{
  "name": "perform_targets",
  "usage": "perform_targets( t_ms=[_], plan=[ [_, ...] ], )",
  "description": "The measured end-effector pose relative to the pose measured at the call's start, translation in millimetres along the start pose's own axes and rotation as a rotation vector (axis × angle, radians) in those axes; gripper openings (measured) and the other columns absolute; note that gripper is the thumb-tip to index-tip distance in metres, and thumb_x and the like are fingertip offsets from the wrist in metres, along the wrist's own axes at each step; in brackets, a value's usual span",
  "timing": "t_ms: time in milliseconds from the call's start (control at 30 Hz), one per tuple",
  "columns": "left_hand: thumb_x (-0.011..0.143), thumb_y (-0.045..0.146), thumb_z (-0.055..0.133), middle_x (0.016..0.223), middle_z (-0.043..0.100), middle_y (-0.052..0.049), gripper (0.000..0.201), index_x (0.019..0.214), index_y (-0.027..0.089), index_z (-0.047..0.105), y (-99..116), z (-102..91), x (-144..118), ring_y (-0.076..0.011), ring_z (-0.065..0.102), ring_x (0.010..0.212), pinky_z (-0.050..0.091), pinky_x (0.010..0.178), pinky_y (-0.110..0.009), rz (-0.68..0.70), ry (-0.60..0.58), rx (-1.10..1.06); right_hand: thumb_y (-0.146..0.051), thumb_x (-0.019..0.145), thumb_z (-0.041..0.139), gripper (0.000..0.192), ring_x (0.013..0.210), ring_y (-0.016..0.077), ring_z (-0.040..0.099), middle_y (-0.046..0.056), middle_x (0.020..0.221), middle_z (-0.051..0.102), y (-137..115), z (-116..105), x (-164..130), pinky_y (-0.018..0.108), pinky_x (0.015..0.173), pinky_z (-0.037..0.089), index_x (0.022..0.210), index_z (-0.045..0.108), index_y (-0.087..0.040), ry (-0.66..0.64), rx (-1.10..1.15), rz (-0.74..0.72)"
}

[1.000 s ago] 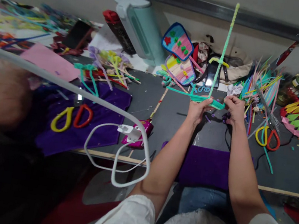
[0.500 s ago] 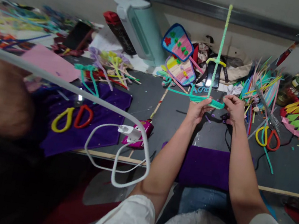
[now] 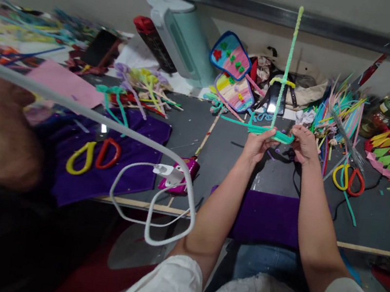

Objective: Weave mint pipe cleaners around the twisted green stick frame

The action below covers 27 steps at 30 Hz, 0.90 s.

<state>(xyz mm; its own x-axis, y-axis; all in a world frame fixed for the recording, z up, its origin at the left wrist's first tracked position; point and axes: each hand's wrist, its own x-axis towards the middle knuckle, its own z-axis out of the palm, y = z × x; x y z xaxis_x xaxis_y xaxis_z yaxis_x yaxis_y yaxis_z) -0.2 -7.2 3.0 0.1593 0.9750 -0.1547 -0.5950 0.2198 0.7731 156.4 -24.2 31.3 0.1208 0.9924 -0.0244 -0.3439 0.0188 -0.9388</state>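
Note:
My left hand (image 3: 258, 145) and my right hand (image 3: 303, 143) both pinch a bundle of teal pipe cleaners (image 3: 257, 127) held flat above the dark grey table (image 3: 221, 165). The bundle runs left from my fingers. One pale green pipe cleaner (image 3: 287, 62) rises straight up from between my hands, far above the table. The two hands sit close together, thumbs on the bundle's right end.
Red-and-yellow scissors (image 3: 351, 178) lie right of my hands, another pair (image 3: 93, 154) on purple cloth (image 3: 109, 172) at left. A white cable (image 3: 157, 199) and pink charger (image 3: 181, 176) sit mid-table. Loose pipe cleaners (image 3: 341, 110), woven fans (image 3: 231, 55) and a teal appliance (image 3: 186, 38) crowd the back. A person's arm (image 3: 1, 130) is at left.
The upright pale green pipe cleaner has tilted slightly left. My hands stay on the teal bundle, nearly still. The other person's arm at left has shifted a little.

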Motion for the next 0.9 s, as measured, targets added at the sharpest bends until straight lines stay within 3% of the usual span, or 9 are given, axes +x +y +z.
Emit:
perform_targets(
  t_ms=[167, 333, 500, 733, 900],
  plan=[
    [0.07, 0.019, 0.087, 0.078, 0.077, -0.004, 0.019, 0.084, 0.015, 0.074, 1.2, -1.9, 3.0, -0.0171, 0.075, 0.068, 0.063, 0.071, -0.028, -0.012, 0.072, -0.072, -0.049, 0.064, 0.087, 0.036, 0.062, 0.0098, 0.059, -0.005, 0.069, 0.066, 3.6, -0.8, 3.3, 0.026, 0.064, 0.056, 0.08, 0.068, -0.023, 0.033, 0.046, 0.005],
    [0.077, 0.015, 0.081, 0.085, 0.079, -0.004, 0.013, 0.088, 0.015, 0.074, 0.5, -4.7, 7.0, -0.0151, 0.076, 0.071, 0.063, 0.08, -0.027, -0.036, 0.167, -0.13, -0.055, 0.06, 0.089, 0.044, 0.055, 0.0068, 0.056, -0.005, 0.068, 0.065, 11.8, -0.7, 6.3, 0.02, 0.05, 0.049, 0.08, 0.07, -0.021, 0.06, -0.007, 0.052],
    [0.078, 0.013, 0.079, 0.083, 0.078, -0.005, 0.013, 0.09, 0.013, 0.073, -0.7, -4.2, 6.6, -0.0132, 0.074, 0.066, 0.063, 0.081, -0.028, -0.059, 0.175, -0.142, -0.048, 0.051, 0.092, 0.044, 0.051, 0.0067, 0.053, -0.007, 0.058, 0.059, 18.8, 4.0, 7.0, 0.018, 0.045, 0.043, 0.074, 0.069, -0.02, 0.071, -0.096, 0.001],
    [0.076, 0.013, 0.08, 0.088, 0.078, -0.006, 0.014, 0.089, 0.012, 0.073, -2.6, -0.9, 5.4, -0.0161, 0.075, 0.072, 0.063, 0.08, -0.032, -0.065, 0.199, -0.111, -0.045, 0.06, 0.085, 0.034, 0.05, 0.0089, 0.051, -0.007, 0.057, 0.058, 28.5, -1.0, 14.1, 0.023, 0.048, 0.048, 0.073, 0.068, -0.019, 0.167, -0.191, -0.148],
    [0.073, 0.016, 0.083, 0.093, 0.078, -0.008, 0.021, 0.091, 0.013, 0.073, -1.5, 0.5, 5.6, -0.0182, 0.076, 0.076, 0.063, 0.079, -0.033, -0.059, 0.189, -0.118, -0.048, 0.058, 0.087, 0.04, 0.048, 0.0083, 0.05, -0.008, 0.055, 0.057, 30.5, -1.4, 14.3, 0.023, 0.047, 0.048, 0.078, 0.067, -0.019, 0.135, -0.124, -0.1]
  ],
)
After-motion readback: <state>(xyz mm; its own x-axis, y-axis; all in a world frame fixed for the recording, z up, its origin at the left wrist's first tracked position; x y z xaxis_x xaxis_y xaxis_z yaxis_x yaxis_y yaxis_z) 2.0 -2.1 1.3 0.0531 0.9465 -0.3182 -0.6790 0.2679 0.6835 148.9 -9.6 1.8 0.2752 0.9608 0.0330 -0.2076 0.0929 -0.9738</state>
